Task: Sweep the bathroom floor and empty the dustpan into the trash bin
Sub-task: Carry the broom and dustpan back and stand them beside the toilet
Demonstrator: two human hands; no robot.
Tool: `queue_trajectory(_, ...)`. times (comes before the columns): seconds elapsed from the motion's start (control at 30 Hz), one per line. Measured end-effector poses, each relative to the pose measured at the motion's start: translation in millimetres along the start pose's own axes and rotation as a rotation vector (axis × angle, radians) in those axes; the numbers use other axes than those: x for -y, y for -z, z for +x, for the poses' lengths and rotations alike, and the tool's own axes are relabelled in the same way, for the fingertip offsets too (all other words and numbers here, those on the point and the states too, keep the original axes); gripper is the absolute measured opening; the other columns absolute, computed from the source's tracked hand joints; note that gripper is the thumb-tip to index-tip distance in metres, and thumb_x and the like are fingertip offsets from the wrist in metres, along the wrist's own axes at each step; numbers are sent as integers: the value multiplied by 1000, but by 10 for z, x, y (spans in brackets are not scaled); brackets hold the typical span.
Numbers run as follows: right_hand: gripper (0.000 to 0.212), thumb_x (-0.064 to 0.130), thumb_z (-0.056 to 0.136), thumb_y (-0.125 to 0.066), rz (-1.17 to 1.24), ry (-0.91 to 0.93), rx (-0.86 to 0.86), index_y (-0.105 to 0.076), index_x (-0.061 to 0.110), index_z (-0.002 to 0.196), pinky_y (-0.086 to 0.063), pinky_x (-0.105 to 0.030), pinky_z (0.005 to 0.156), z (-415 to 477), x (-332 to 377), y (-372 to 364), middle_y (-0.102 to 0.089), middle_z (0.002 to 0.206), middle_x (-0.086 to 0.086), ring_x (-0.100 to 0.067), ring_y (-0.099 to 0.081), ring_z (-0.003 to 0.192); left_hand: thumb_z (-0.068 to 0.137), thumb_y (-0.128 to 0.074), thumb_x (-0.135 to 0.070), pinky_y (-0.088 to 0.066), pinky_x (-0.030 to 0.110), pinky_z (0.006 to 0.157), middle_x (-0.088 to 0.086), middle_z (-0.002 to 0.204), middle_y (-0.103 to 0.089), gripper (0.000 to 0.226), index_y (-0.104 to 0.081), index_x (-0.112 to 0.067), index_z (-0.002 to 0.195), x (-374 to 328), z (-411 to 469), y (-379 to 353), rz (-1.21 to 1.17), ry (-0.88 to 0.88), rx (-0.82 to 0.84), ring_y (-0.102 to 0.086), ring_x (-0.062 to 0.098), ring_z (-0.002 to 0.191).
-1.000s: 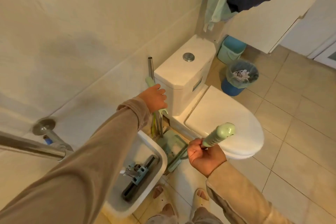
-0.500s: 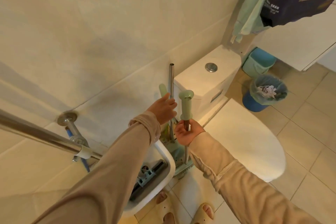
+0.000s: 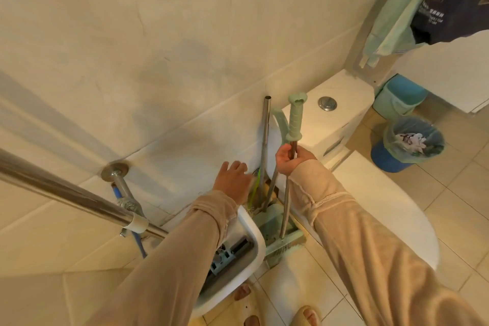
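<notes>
Here the tools stand crowded in a narrow gap between the white basin (image 3: 255, 238) on the left and the toilet (image 3: 370, 193) on the right, tight against the tiled wall (image 3: 132, 61). A steel rail (image 3: 66, 190) crosses the lower left, boxing that side in further. Open floor (image 3: 463, 206) lies only to the right, past the toilet lid.

The right hand (image 3: 289, 157) is clenched around the metal shaft of the broom (image 3: 287, 188), just below its ribbed green grip, and the broom stands nearly upright with its green head down on the floor in the gap. The left hand (image 3: 232, 180) is released, fingers spread, reaching toward the bare steel pole (image 3: 265, 140) that leans on the wall; it holds nothing. A second green handle (image 3: 280, 119) curves up between that pole and the broom. The green dustpan (image 3: 270, 222) sits low among the shafts, just behind the broom head.

The trash bin (image 3: 412, 143), blue with a clear liner, stands on the floor beyond the toilet cistern and holds crumpled white paper. A smaller teal bin (image 3: 399, 96) sits just behind it; its contents cannot be seen. Dark and teal fittings lie in the basin.

Compared with half a second ago, the broom grip has risen clear above the cistern top, and the left hand has dropped lower beside the pole.
</notes>
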State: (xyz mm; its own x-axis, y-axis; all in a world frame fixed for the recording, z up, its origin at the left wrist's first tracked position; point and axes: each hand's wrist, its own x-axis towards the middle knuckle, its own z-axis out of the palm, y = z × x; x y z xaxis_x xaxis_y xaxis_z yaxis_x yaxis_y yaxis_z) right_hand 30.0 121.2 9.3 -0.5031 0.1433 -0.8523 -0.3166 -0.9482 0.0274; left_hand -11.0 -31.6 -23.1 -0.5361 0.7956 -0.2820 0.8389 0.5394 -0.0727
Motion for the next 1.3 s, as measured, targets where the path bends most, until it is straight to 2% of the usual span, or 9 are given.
queue_trajectory(0.13,38,21,96,-47,-124,-14,-51,-45,5,61,-32,-7,24,-9,-8,55,-43,20,-9,-12,-40,11,91,-46,-7,-35,39,103,7,129,-55,33,-56,-14,121,-132,-39,-120,-137,75,-2,-47,26,122)
queue_trajectory(0.33,40,28,93,-46,-243,-102,-74,-39,9,58,-20,-8,26,-99,71,335,-38,21,-7,-10,-34,12,71,-69,2,-51,41,87,22,130,-56,62,-54,-9,130,-266,271,190,-342,76,-502,-59,37,112)
queue_trajectory(0.5,34,18,92,-53,-91,-40,-48,-45,4,62,-31,-12,22,-51,193,140,-46,27,-14,-14,-40,12,96,-47,-12,-16,46,116,10,154,-26,39,-44,-16,135,-306,640,398,60,-139,-209,-14,30,145)
queue_trajectory(0.77,11,11,98,-43,-175,-8,-25,-49,3,96,-47,-21,31,229,129,-265,-58,45,-15,-23,-53,24,97,-46,-17,-10,43,121,9,150,-36,38,-44,-14,135,-90,629,170,88,-87,-199,-11,29,146)
queue_trajectory(0.87,25,-1,100,-32,-308,75,94,-46,8,80,-48,-6,44,208,102,-303,-58,32,-1,-8,-64,39,98,-46,-20,-9,40,122,5,155,-27,43,-39,-17,140,-14,616,108,44,-140,-251,-11,25,147)
queue_trajectory(1.0,28,3,98,-34,-392,22,22,-50,-2,75,-54,-19,48,222,163,-302,-52,72,-13,-21,-52,62,96,-48,-18,-11,38,121,7,152,-32,35,-49,-14,131,-6,623,77,16,-137,-287,-15,25,146)
queue_trajectory(1.1,25,-1,96,-35,-332,45,-15,-48,-2,75,-51,-22,79,226,240,-190,-51,73,-12,-22,-52,63,95,-49,-15,-11,40,120,9,152,-31,36,-47,-12,132,-9,600,75,49,-140,-272,-14,27,146)
queue_trajectory(1.23,29,1,95,-35,-555,135,-75,-45,1,68,-47,-17,31,129,322,76,-48,62,-9,-17,-56,48,95,-49,-10,-8,41,120,9,155,-27,42,-43,-13,136,-55,498,134,47,-125,-305,-12,27,146)
queue_trajectory(1.3,33,3,95,-36,-766,156,-75,-42,4,63,-36,-11,28,50,288,284,-46,38,-6,-9,-42,22,94,-49,-10,-7,43,120,8,155,-27,42,-44,-14,136,-104,388,166,-4,-93,-319,-14,25,146)
